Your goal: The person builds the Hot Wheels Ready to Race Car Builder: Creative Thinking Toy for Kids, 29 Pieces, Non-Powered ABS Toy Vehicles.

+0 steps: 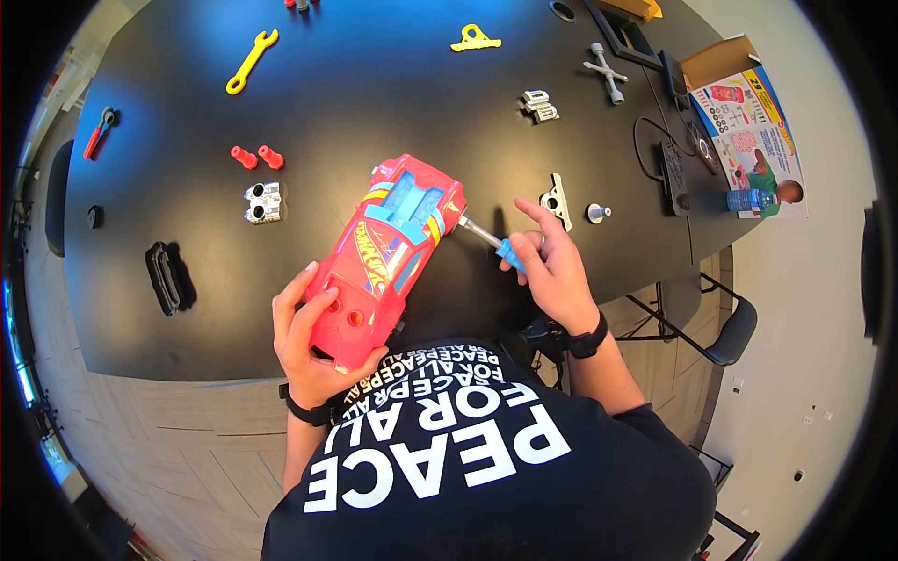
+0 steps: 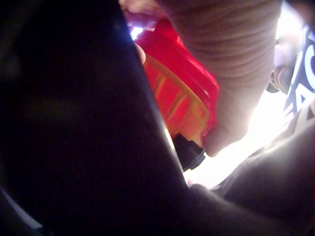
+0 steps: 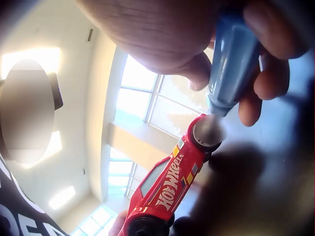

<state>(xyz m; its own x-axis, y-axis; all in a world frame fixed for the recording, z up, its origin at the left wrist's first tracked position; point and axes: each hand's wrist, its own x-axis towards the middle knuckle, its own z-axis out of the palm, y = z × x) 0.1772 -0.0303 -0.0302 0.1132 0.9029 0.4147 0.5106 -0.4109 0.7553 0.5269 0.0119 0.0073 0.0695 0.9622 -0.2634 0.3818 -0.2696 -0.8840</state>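
Red plastic fills the left hand (image 1: 304,351), which grips a toy car (image 1: 376,266) above the desk (image 1: 355,103), underside hidden from overhead. Rightward, a blue-handled tool (image 1: 509,253) meets the car's side, tip blurred; the right hand (image 1: 559,271) holds the tool.

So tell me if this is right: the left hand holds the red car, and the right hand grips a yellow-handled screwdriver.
Only the colour is wrong: the screwdriver is blue-handled, as the head view shows. The left hand holds the red car, and the right hand grips the screwdriver.
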